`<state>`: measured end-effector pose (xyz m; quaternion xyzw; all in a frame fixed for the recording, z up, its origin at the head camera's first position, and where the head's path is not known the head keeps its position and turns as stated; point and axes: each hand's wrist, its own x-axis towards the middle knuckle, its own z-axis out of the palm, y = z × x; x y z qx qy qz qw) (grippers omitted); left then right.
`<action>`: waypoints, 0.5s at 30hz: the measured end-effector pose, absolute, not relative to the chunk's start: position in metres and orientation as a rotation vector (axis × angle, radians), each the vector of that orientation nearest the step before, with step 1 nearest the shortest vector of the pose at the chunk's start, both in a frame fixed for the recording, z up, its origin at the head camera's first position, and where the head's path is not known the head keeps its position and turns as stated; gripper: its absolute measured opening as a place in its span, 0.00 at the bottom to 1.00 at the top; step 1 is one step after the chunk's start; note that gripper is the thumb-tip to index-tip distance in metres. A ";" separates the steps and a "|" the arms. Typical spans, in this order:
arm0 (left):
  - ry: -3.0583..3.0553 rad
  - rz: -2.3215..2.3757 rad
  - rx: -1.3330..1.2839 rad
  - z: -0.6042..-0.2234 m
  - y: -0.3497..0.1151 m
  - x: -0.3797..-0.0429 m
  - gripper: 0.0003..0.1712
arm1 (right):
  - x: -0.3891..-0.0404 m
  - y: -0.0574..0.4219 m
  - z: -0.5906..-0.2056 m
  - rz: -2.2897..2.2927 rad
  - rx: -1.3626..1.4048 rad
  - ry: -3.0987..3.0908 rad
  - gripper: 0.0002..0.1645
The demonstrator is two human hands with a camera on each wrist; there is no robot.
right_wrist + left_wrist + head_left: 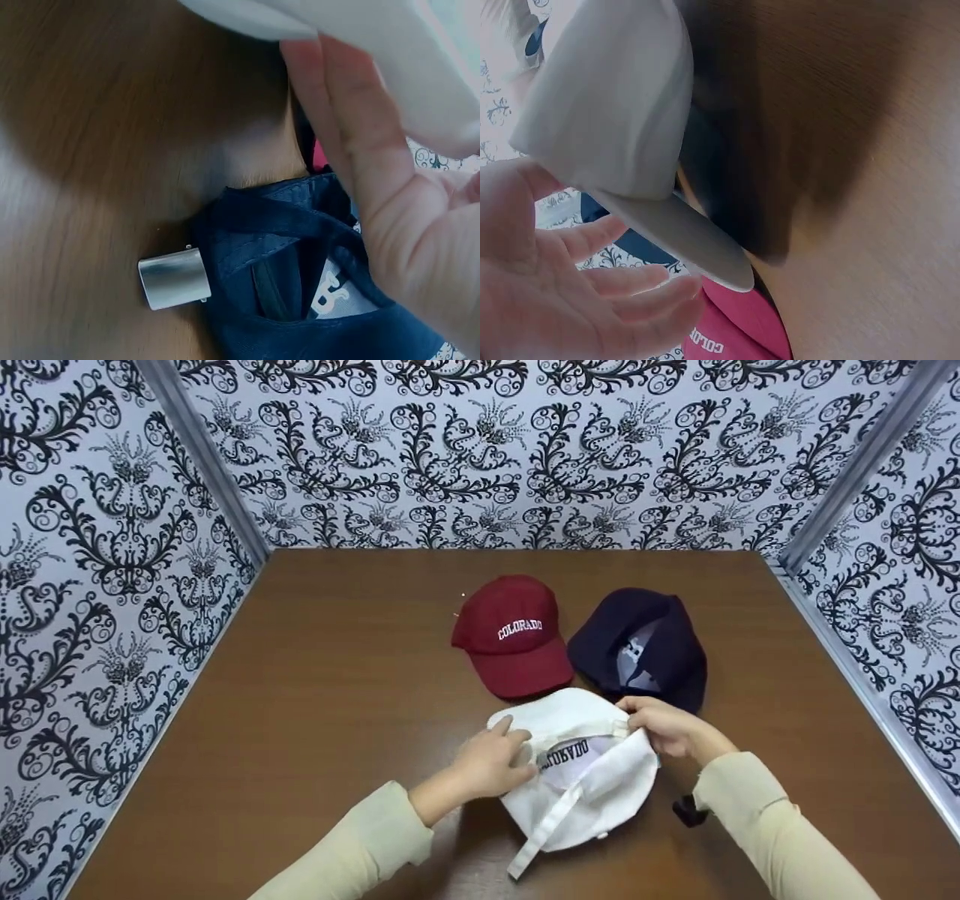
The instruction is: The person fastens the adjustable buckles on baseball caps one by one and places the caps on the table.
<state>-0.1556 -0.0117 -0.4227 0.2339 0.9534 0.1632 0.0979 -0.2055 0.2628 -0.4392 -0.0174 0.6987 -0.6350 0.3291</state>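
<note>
A white baseball cap (622, 780) is held over the near part of the table, its inside, reversed black lettering and back strap (546, 831) facing up. My right hand (667, 726) grips its right edge; in the right wrist view, the fingers (367, 127) run beneath the fabric. On the other side, my left hand (491, 757) lies against the cap by the brim. The left wrist view shows those fingers (630, 281) spread loosely beside the brim (682, 236), not curled round it; the left thumb is partly hidden behind the cap.
A red cap (514, 619) marked COLORADO sits upright behind the white one. To its right lies a navy cap (679, 652), opening showing, with a metal buckle (175, 279) on its strap. The brown table (337, 660) has patterned walls (465, 457) around it.
</note>
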 end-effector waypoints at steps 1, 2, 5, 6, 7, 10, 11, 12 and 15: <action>2.811 0.515 0.677 -0.423 -0.012 -0.157 0.30 | -0.206 0.263 -0.439 -1.673 -0.036 1.829 0.15; 2.797 0.549 0.664 -0.423 -0.011 -0.158 0.31 | -0.206 0.262 -0.439 -1.687 -0.021 1.832 0.15; 2.741 0.671 0.665 -0.423 -0.012 -0.163 0.34 | -0.208 0.258 -0.438 -1.734 0.032 1.840 0.14; 2.719 0.716 0.674 -0.423 -0.012 -0.164 0.35 | -0.208 0.257 -0.438 -1.751 0.052 1.844 0.14; 2.700 0.753 0.686 -0.424 -0.013 -0.167 0.36 | -0.209 0.255 -0.438 -1.772 0.067 1.844 0.14; 2.653 0.842 0.707 -0.428 -0.016 -0.174 0.37 | -0.211 0.250 -0.439 -1.849 0.110 1.833 0.13; 2.645 0.867 0.709 -0.430 -0.017 -0.176 0.37 | -0.211 0.248 -0.439 -1.878 0.124 1.831 0.13; 2.648 0.883 0.714 -0.432 -0.018 -0.179 0.37 | -0.212 0.247 -0.440 -1.901 0.132 1.827 0.13; 2.676 0.933 0.719 -0.438 -0.022 -0.189 0.36 | -0.215 0.242 -0.442 -1.959 0.154 1.829 0.14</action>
